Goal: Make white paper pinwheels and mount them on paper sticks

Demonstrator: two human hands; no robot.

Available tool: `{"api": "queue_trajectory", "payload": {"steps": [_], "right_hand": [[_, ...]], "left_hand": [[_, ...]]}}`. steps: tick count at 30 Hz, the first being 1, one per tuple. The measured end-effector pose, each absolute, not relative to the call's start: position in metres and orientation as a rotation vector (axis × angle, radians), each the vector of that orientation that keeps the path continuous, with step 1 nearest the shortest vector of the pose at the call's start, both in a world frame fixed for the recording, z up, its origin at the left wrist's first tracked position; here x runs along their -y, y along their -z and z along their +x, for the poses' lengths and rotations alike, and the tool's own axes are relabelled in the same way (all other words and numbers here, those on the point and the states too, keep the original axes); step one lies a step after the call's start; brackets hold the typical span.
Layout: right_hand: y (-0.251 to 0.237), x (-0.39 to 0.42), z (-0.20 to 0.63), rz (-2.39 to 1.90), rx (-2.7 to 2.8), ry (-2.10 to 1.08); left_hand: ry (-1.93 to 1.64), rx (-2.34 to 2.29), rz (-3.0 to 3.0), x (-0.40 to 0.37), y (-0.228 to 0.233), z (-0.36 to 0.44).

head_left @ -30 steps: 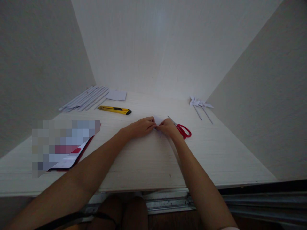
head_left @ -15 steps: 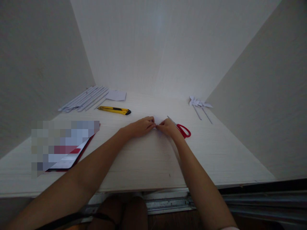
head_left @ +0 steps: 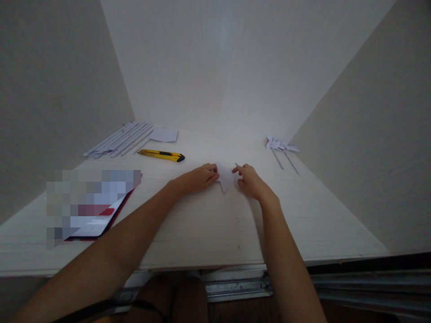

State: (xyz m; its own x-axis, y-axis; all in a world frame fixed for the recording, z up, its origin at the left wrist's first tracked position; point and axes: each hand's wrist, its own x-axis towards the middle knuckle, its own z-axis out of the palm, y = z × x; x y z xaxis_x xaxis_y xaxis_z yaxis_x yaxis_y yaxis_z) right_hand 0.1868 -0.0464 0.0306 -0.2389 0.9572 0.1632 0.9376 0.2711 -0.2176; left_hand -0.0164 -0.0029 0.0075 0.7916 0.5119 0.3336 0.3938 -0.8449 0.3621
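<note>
On the pale tabletop [head_left: 195, 233] we see paper sticks [head_left: 119, 140], a white sheet [head_left: 164, 134] and a yellow cutter [head_left: 161, 155] left of centre, a partly blurred flat device [head_left: 96, 224] lower left, pointed paper [head_left: 225, 177] mid-frame, pinwheels [head_left: 276, 145] right of centre.

On the table [head_left: 202, 233], paper sticks [head_left: 123, 139] are lying far left, with a sheet [head_left: 164, 134] just right of them. A cutter [head_left: 161, 154] is lying before both; a tablet [head_left: 92, 229] is lying nearer, front left. A paper piece [head_left: 226, 176] is lying between left hand [head_left: 202, 177] and right hand [head_left: 251, 181], pinwheels [head_left: 276, 144] far right
</note>
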Motion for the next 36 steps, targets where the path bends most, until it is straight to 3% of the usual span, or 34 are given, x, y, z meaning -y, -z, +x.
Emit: {"api": "queue_trajectory", "payload": {"steps": [12,36], "right_hand": [[-0.025,0.044,0.177,-2.187,2.189,0.103],[-0.030,0.044,0.166,-2.195,1.766,-0.064]], "left_hand": [[-0.583,-0.724,2.737,0.006,-0.012,-0.015],[-0.595,-0.703,2.721,0.007,-0.012,-0.015]]}}
